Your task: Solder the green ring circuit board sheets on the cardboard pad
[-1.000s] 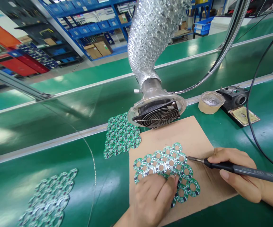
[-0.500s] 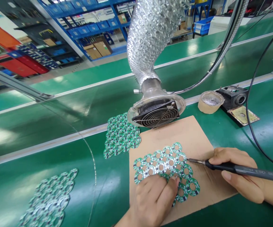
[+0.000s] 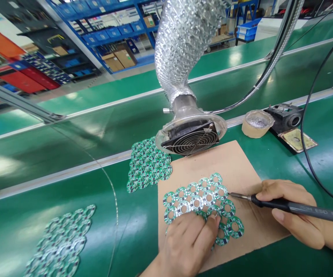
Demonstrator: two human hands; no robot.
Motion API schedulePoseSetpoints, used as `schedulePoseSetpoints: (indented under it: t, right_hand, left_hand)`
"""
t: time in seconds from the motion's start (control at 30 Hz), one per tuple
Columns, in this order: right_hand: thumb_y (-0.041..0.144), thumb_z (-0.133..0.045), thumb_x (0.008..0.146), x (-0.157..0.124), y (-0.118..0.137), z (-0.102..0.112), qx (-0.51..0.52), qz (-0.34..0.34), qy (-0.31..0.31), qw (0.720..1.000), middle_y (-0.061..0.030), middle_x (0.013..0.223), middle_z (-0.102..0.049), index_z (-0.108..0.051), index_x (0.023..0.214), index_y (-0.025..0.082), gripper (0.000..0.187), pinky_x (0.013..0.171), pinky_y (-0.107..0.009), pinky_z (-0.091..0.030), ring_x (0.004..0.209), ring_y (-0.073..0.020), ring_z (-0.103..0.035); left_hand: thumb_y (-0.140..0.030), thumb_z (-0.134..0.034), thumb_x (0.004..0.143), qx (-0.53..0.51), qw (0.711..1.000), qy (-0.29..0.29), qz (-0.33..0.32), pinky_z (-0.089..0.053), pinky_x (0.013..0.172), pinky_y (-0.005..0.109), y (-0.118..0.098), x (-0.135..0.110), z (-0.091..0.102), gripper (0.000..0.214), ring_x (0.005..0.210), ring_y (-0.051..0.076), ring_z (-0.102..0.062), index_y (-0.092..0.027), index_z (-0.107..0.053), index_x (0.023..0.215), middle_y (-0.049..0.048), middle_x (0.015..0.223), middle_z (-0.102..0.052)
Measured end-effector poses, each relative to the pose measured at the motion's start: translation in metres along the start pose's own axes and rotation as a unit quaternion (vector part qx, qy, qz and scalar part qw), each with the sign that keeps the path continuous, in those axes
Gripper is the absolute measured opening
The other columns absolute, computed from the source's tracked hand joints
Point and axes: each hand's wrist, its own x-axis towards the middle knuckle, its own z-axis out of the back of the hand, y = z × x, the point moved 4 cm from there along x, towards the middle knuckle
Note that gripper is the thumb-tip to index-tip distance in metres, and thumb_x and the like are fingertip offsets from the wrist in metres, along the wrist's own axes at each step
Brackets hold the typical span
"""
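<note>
My right hand [image 3: 293, 213] grips a soldering iron [image 3: 302, 207] like a pen. The iron's tip touches or nearly touches the right edge of a panel of joined green ring-shaped circuit boards [image 3: 196, 202]. That panel lies flat on a sheet of cardboard [image 3: 230, 161]. Over its near part rests my left hand [image 3: 191, 240], thumb and forefinger pinched together. A short, thin silvery end, seemingly solder wire [image 3: 216, 214], shows at those fingertips; the rest of it is hidden. The left hand covers several rings of the panel.
A fume extractor [image 3: 193, 134] hangs just beyond the cardboard. More ring-board panels lie behind [image 3: 147, 165] and at the left [image 3: 59, 242]. At the back right are a round tub [image 3: 257, 123] and a soldering iron stand [image 3: 287, 117]. A black cable [image 3: 307, 154] curves down the right side.
Almost nothing differs. My right hand and the soldering iron have shifted very slightly right, with the tip still at the panel's right edge; the left hand keeps its place.
</note>
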Motion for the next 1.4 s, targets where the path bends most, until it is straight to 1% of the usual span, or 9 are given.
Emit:
schedulePoseSetpoints:
  t: [0.2,0.37,0.63,0.9,1.03,1.13,1.2,1.3,1.4]
  right_hand:
    - [0.018,-0.048,0.079,0.002,0.002,0.000,0.004,0.010,-0.006,1.000,-0.0059,0.078,-0.065,-0.057,0.102,0.020,0.025,0.055,-0.031,-0.047,0.064,-0.0194,-0.062]
    - [0.022,-0.046,0.082,0.008,0.008,-0.005,-0.004,0.016,-0.014,1.000,-0.0052,0.071,-0.063,-0.059,0.098,0.019,0.021,0.054,-0.030,-0.046,0.060,-0.0184,-0.061]
    - [0.022,-0.046,0.080,0.009,0.009,-0.008,0.002,0.024,-0.017,1.000,-0.0057,0.067,-0.063,-0.060,0.096,0.018,0.021,0.050,-0.030,-0.045,0.055,-0.0185,-0.060]
    - [0.021,-0.045,0.080,0.011,0.013,-0.008,-0.004,0.045,-0.008,0.999,-0.0053,0.065,-0.061,-0.059,0.099,0.018,0.024,0.049,-0.030,-0.044,0.053,-0.0182,-0.058]
    - [0.019,-0.047,0.078,0.005,0.010,-0.006,0.007,0.039,-0.019,0.999,-0.0063,0.071,-0.063,-0.059,0.100,0.018,0.026,0.050,-0.031,-0.044,0.057,-0.0184,-0.059]
    - [0.017,-0.048,0.076,0.003,0.010,-0.008,0.004,0.037,-0.026,0.999,-0.0069,0.074,-0.064,-0.059,0.101,0.017,0.027,0.051,-0.031,-0.044,0.060,-0.0188,-0.060]
    - [0.016,-0.047,0.076,0.004,0.013,-0.012,0.000,0.047,-0.029,0.998,-0.0068,0.071,-0.063,-0.059,0.102,0.016,0.028,0.051,-0.032,-0.044,0.058,-0.0187,-0.059]
    - [0.016,-0.047,0.076,0.005,0.015,-0.020,-0.002,0.065,-0.013,0.998,-0.0055,0.066,-0.060,-0.059,0.105,0.015,0.032,0.049,-0.032,-0.044,0.054,-0.0181,-0.057]
    - [0.013,-0.047,0.073,0.004,0.015,-0.026,-0.009,0.086,0.001,0.996,-0.0068,0.070,-0.062,-0.058,0.108,0.014,0.036,0.051,-0.033,-0.046,0.058,-0.0190,-0.059]
  left_hand:
    - [-0.008,-0.064,0.079,0.005,1.000,-0.003,-0.019,-0.030,0.050,0.027,-0.003,0.000,0.003,0.009,0.052,0.010,-0.039,-0.011,-0.062,0.087,-0.0027,0.055,-0.050]
    - [-0.006,-0.065,0.078,-0.001,1.000,0.000,-0.013,-0.029,0.051,0.026,-0.005,0.000,0.001,0.011,0.053,0.009,-0.040,-0.011,-0.060,0.086,-0.0024,0.057,-0.052]
    - [-0.007,-0.063,0.079,-0.005,1.000,0.020,-0.022,-0.028,0.052,0.028,-0.006,0.001,-0.002,0.007,0.054,0.011,-0.037,-0.011,-0.061,0.084,-0.0024,0.056,-0.048]
    - [-0.008,-0.060,0.082,-0.010,0.999,0.037,-0.019,-0.030,0.052,0.028,-0.006,0.000,-0.004,0.009,0.055,0.011,-0.040,-0.010,-0.061,0.090,-0.0019,0.058,-0.050]
    - [-0.008,-0.063,0.079,-0.012,1.000,0.018,-0.005,-0.030,0.052,0.028,-0.004,-0.001,-0.001,0.012,0.055,0.011,-0.040,-0.011,-0.062,0.090,-0.0022,0.057,-0.050]
    - [-0.008,-0.063,0.079,-0.003,1.000,-0.007,0.009,-0.030,0.051,0.027,-0.001,-0.001,0.004,0.007,0.053,0.011,-0.038,-0.012,-0.062,0.085,-0.0027,0.055,-0.048]
    - [-0.009,-0.063,0.080,0.008,1.000,-0.018,0.022,-0.030,0.050,0.027,0.001,-0.002,0.006,0.005,0.052,0.011,-0.037,-0.013,-0.061,0.080,-0.0032,0.053,-0.046]
    - [-0.009,-0.061,0.082,0.022,0.999,-0.016,0.035,-0.030,0.050,0.027,0.004,-0.003,0.006,0.006,0.052,0.011,-0.037,-0.014,-0.060,0.079,-0.0033,0.052,-0.044]
    - [-0.010,-0.060,0.082,0.025,0.999,-0.015,0.031,-0.030,0.049,0.027,0.005,-0.003,0.006,0.005,0.051,0.012,-0.037,-0.015,-0.059,0.080,-0.0033,0.053,-0.044]
